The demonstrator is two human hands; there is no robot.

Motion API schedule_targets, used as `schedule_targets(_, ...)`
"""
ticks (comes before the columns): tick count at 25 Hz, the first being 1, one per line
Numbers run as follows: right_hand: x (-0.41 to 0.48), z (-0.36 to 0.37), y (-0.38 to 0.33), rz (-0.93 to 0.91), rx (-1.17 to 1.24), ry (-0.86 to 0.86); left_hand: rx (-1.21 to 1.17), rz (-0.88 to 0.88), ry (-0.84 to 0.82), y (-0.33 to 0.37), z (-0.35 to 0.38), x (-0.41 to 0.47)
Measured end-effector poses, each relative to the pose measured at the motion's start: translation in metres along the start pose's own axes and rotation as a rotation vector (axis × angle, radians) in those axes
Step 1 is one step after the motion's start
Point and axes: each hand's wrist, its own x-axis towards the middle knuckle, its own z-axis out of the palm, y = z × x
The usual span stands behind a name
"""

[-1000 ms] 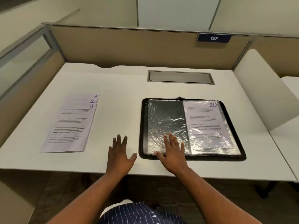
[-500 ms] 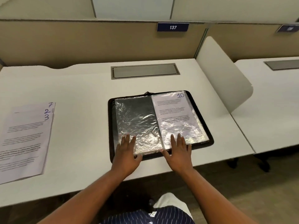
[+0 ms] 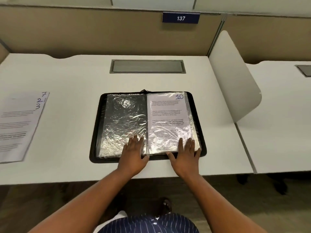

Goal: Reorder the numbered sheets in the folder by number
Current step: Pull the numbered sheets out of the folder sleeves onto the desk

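Observation:
A black folder (image 3: 96,132) lies open on the white desk in front of me. Its left plastic sleeve (image 3: 123,118) holds no sheet and shines. In the right sleeve sits a printed sheet marked 10 (image 3: 168,118). My left hand (image 3: 133,153) rests flat on the bottom of the left sleeve, fingers straight. My right hand (image 3: 185,157) lies flat on the bottom corner of the right sleeve, thumb at the folder's lower edge. Loose sheets (image 3: 18,125) marked 7, 2 and 3 lie stacked at the far left of the desk.
A grey cable hatch (image 3: 147,66) is set into the desk behind the folder. A white rounded divider (image 3: 234,78) stands at the desk's right edge, with another desk beyond. A beige partition with a sign reading 137 (image 3: 180,18) closes the back.
My left hand moved from the bare desk onto the folder's left sleeve. My right hand shifted from the left sleeve to the right one. The view turned right and came closer.

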Motion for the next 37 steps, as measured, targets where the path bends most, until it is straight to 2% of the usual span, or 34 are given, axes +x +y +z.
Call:
schedule_targets(4, 0.002, 0.001, 0.015, -0.117, 0.01, -0.01, -0.013, -0.07, -0.003, 0.027, 0.015, -0.01)
schedule_targets(7, 0.001, -0.006, 0.01, -0.252, 0.021, 0.028, -0.084, -0.079, 0.055, 0.039, 0.016, -0.014)
schedule_targets(13, -0.014, -0.015, -0.051, -0.67, 0.047, -0.004, -0.357, -0.153, 0.327, 0.049, -0.032, 0.006)
schedule_targets(17, -0.023, -0.015, -0.09, -0.803, 0.059, -0.027, -0.378, -0.32, 0.347, 0.022, -0.06, 0.014)
schedule_targets(20, -0.026, -0.01, -0.094, -0.736, 0.075, -0.001, -0.419, -0.446, 0.361, -0.014, -0.072, 0.011)
schedule_targets(23, -0.025, -0.001, -0.077, -0.484, 0.01, 0.052, -0.42, -0.49, 0.346, -0.043, -0.078, 0.005)
schedule_targets(26, -0.02, 0.003, -0.047, -0.141, -0.013, 0.086, -0.423, -0.446, 0.379, -0.054, -0.072, 0.001)
schedule_targets(29, -0.017, 0.002, -0.02, 0.044, -0.049, 0.022, -0.375, -0.337, 0.358, -0.047, -0.058, 0.002)
schedule_targets(32, -0.014, 0.001, -0.01, 0.046, -0.05, -0.035, -0.299, -0.18, 0.292, -0.024, -0.044, 0.004)
schedule_targets(37, -0.015, -0.005, -0.015, -0.027, -0.006, 0.048, -0.052, 0.141, 0.073, 0.015, -0.023, 0.013)
